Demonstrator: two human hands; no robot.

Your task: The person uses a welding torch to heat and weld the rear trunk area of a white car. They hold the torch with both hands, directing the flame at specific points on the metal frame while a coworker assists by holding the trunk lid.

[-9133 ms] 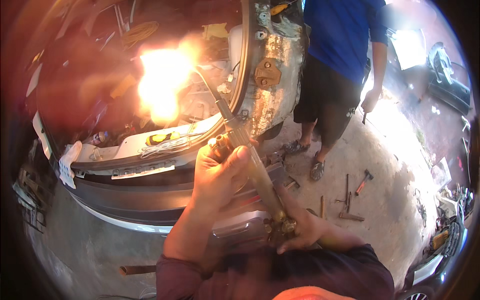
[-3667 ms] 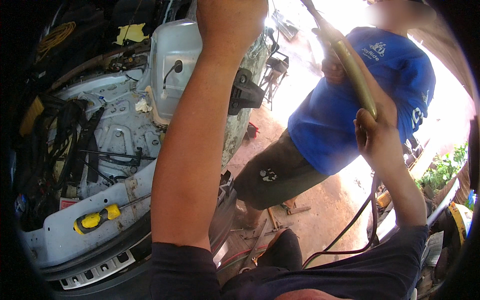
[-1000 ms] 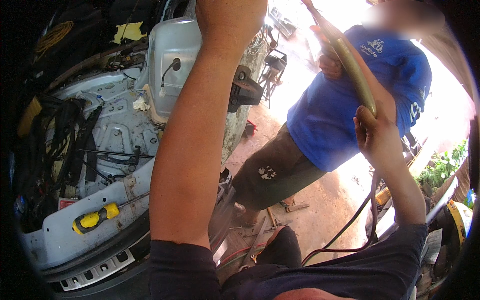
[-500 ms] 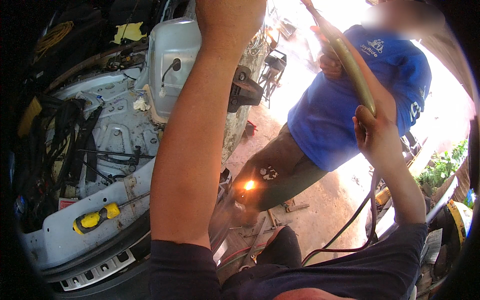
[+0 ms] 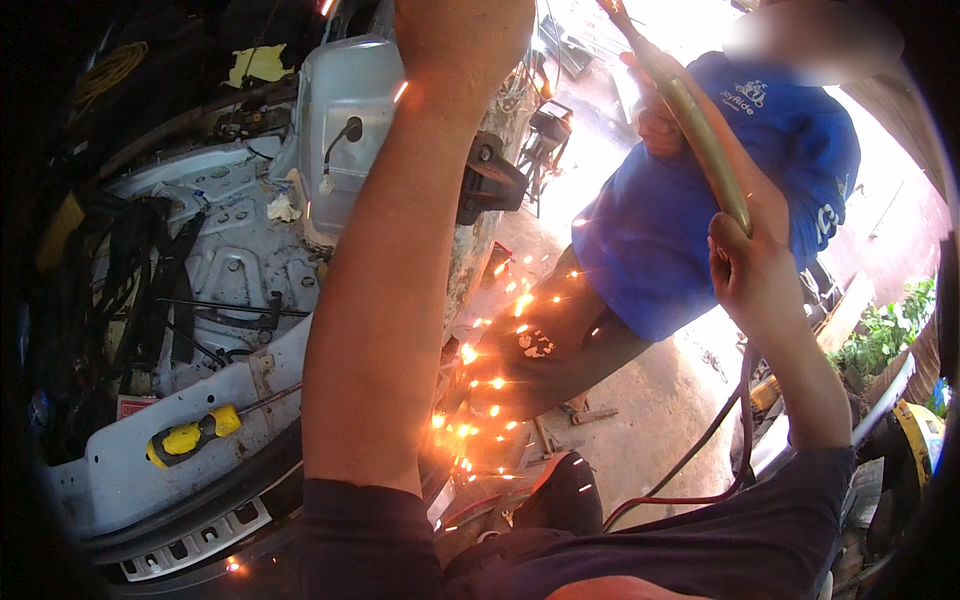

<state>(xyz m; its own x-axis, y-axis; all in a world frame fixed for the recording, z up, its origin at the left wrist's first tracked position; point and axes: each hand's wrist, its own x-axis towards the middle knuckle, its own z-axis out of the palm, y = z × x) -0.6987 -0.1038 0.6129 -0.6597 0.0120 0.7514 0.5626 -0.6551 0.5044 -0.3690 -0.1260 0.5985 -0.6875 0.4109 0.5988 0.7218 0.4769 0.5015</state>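
At left, a yellow-and-black-handled screwdriver [image 5: 193, 437] lies on a vehicle's pale grey sheet-metal sill [image 5: 105, 475]. The left hand [image 5: 465, 38] is raised at the upper edge, fingers out of frame and grip undeterminable, with bright orange sparks [image 5: 468, 352] scattered below it, beside the forearm. Further right, a brass-coloured cylindrical metal torch [image 5: 706, 140] slants upward before a co-worker's blue shirt [image 5: 640, 250], its lower end gripped by the closed right hand [image 5: 755, 268], above a dark red hose [image 5: 747, 430].
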